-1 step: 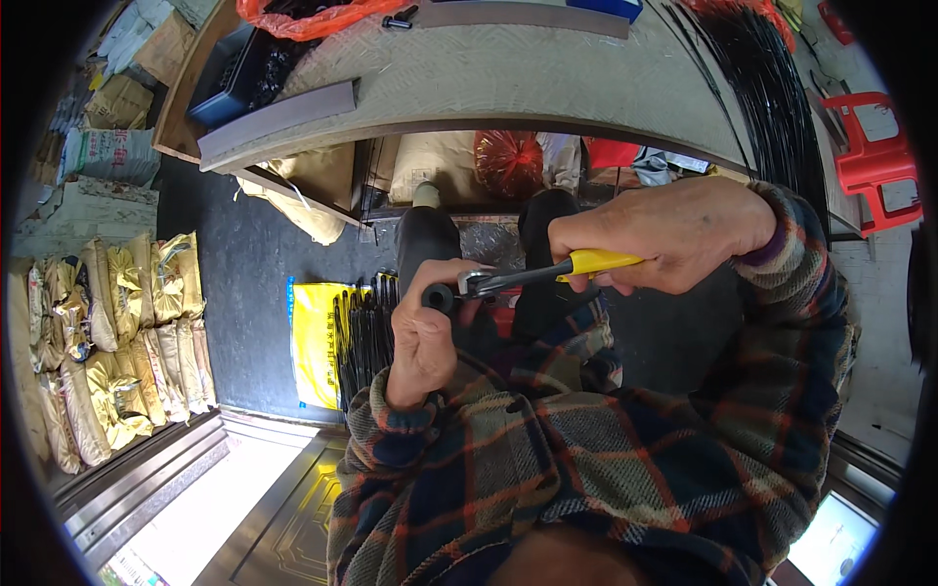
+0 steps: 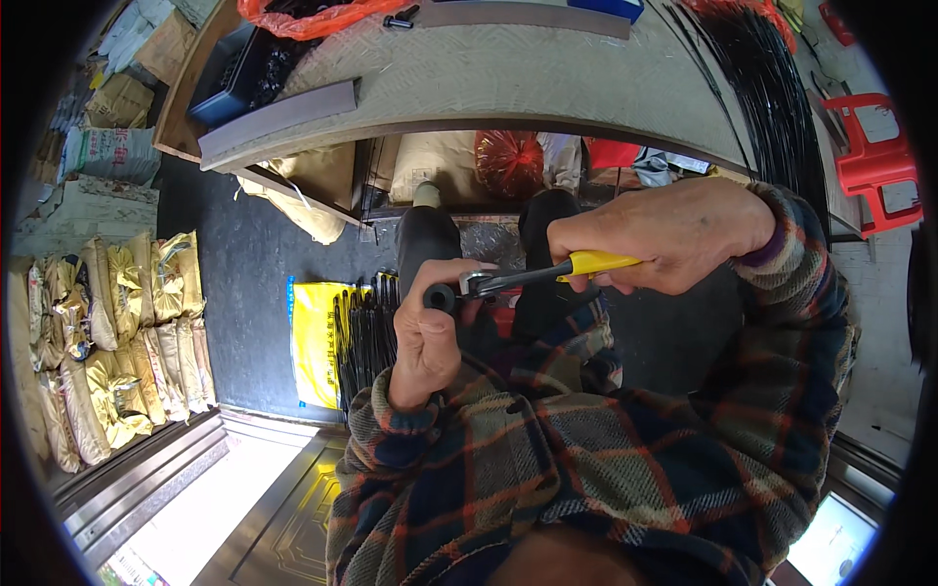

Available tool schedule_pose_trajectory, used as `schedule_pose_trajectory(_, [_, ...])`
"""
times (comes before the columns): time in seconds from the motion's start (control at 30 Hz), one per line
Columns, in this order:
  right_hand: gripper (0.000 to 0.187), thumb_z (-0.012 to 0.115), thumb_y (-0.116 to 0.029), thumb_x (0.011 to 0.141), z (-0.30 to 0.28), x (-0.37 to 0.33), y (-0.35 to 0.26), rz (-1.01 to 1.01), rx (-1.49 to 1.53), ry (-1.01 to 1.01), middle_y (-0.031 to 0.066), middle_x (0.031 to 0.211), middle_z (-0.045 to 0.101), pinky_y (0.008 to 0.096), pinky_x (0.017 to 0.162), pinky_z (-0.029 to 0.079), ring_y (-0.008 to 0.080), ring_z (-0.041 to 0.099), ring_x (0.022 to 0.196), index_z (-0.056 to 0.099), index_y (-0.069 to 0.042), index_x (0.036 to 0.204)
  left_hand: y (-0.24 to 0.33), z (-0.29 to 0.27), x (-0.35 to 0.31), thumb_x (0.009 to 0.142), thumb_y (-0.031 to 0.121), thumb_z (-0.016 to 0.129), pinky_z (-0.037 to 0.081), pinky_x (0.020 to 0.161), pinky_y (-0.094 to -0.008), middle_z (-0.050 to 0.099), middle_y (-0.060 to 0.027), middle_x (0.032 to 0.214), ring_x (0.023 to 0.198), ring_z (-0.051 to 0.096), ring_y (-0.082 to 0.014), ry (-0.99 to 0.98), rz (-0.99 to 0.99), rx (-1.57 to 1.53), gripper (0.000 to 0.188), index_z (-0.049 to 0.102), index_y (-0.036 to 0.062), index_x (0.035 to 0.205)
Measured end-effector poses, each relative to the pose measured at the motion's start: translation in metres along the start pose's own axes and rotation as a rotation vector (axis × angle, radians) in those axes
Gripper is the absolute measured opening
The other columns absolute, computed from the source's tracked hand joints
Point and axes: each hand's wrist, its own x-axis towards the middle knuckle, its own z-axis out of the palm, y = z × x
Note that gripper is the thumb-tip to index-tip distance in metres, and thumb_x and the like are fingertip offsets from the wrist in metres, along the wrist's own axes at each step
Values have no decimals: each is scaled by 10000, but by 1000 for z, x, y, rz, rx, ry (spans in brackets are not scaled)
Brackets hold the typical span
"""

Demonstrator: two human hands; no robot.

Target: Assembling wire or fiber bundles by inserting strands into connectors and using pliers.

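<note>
My left hand (image 2: 425, 337) is closed around a black round piece (image 2: 440, 297), whose end shows a dark hole; its length is hidden in the fist. My right hand (image 2: 674, 239) grips yellow-handled pliers (image 2: 532, 275) by the handles. Their silvery head lies against the left fingers, right beside the black piece. Whether the jaws bite on anything is too small to tell. Both hands are held in front of my body, above my lap.
A workbench (image 2: 459, 83) runs across the far side, with a blue bin (image 2: 223, 93) and a bundle of black strips (image 2: 767, 98). Wrapped packages (image 2: 122, 342) lie at left. Black rods on a yellow bag (image 2: 318, 342) are beside me. A red stool (image 2: 876, 161) stands at right.
My left hand and the black piece have shifted very slightly to the right. The right hand and pliers look the same.
</note>
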Motion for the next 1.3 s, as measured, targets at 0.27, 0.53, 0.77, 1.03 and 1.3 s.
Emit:
schedule_pose_trajectory(0.27, [271, 621, -94, 756, 17, 34, 46, -110, -390, 615, 121, 946, 524, 348, 660, 444, 281, 557, 806, 470, -40, 975, -11, -44, 0, 923, 464, 318, 349, 522, -206, 497, -34, 709, 592, 429, -79, 605, 156, 250, 530, 457, 7, 1152])
schedule_pose_trajectory(0.53, [253, 529, -237, 859, -39, -14, 177, 522, -891, 895, 139, 1020, 521, 401, 717, 442, 360, 542, 894, 480, -61, 1034, 161, -184, -128, 811, 644, 341, 225, 407, -220, 301, 52, 524, 455, 256, -61, 597, 985, -132, 640, 524, 31, 810])
schedule_pose_trajectory(0.77, [320, 587, -140, 800, -8, -88, 208, 564, -887, 1187, 172, 1097, 513, 373, 887, 389, 337, 487, 1046, 495, -30, 1085, -14, -177, -47, 889, 127, 373, 340, 499, -295, 461, -65, 667, 553, 392, -127, 665, 7, 681, 242, 516, -52, 968])
schedule_pose_trajectory(1.03, [555, 638, -417, 736, 35, -176, 227, 1149, -924, 1224, 126, 1072, 489, 396, 828, 405, 296, 491, 1001, 498, -37, 1114, -243, -279, -90, 856, 465, 459, 285, 941, -561, 479, -206, 1202, 1135, 431, -387, 158, -919, 1362, 701, 149, 149, 1399])
schedule_pose_trajectory(1.3, [607, 600, -483, 740, 11, -185, 249, 1507, -554, 1230, 169, 1087, 530, 414, 857, 419, 321, 487, 1058, 502, 11, 1080, -209, -132, -16, 837, 321, 546, 213, 973, -571, 463, -199, 1239, 1230, 339, -360, -103, -224, 1213, 481, 451, 52, 1223])
